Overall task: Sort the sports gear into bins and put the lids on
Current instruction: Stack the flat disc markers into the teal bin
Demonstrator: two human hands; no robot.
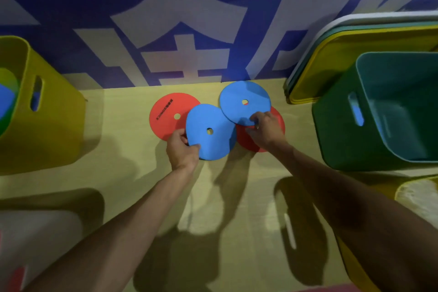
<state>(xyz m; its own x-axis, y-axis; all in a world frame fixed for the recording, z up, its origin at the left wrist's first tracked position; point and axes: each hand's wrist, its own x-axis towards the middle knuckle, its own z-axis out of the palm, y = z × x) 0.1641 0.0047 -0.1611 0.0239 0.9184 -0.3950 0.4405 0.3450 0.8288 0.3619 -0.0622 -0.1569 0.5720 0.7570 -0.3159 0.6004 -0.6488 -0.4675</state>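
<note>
Several flat round marker discs with centre holes lie on the yellow table (118, 149) by the wall. My left hand (181, 147) grips the near edge of a blue disc (211, 131), which overlaps a red disc (169, 114) with black lettering. My right hand (265, 129) pinches the near edge of a second blue disc (244, 102), which lies on another red disc (248, 141). A yellow bin (54, 125) stands at the left with blue and green gear inside. A green bin (350, 140) stands at the right.
Lids lean stacked against the wall behind the green bin: a yellow lid (331, 59) in front, with teal and white ones behind. A white bin (40, 239) sits at the lower left, and another yellow bin (355, 263) at the lower right under my arm.
</note>
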